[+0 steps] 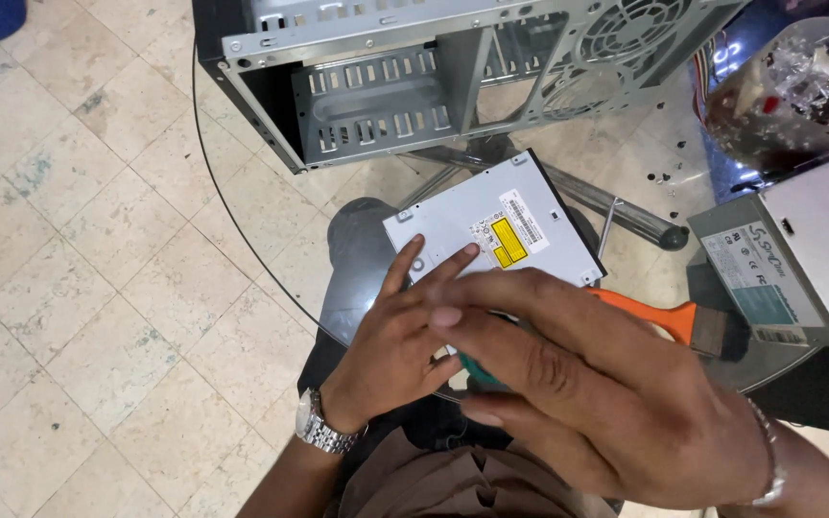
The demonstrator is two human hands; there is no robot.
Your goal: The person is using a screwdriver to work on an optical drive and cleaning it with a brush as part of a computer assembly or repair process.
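Observation:
A grey optical disc drive (477,225) with white and yellow labels is held above the round glass table (242,240). My left hand (397,336), with a metal watch on its wrist, lies fingers spread on the drive's near end. My right hand (578,384) crosses over it and covers that same end; something green (480,376) shows under its fingers. Whether the right hand grips the drive or the green thing is hidden.
An open metal computer case (414,77) lies at the table's far side. A grey power supply box (798,259) sits at the right. An orange-handled brush (674,321) and a thin screwdriver (609,225) lie near the drive. Small screws are scattered by a shiny bowl (798,86).

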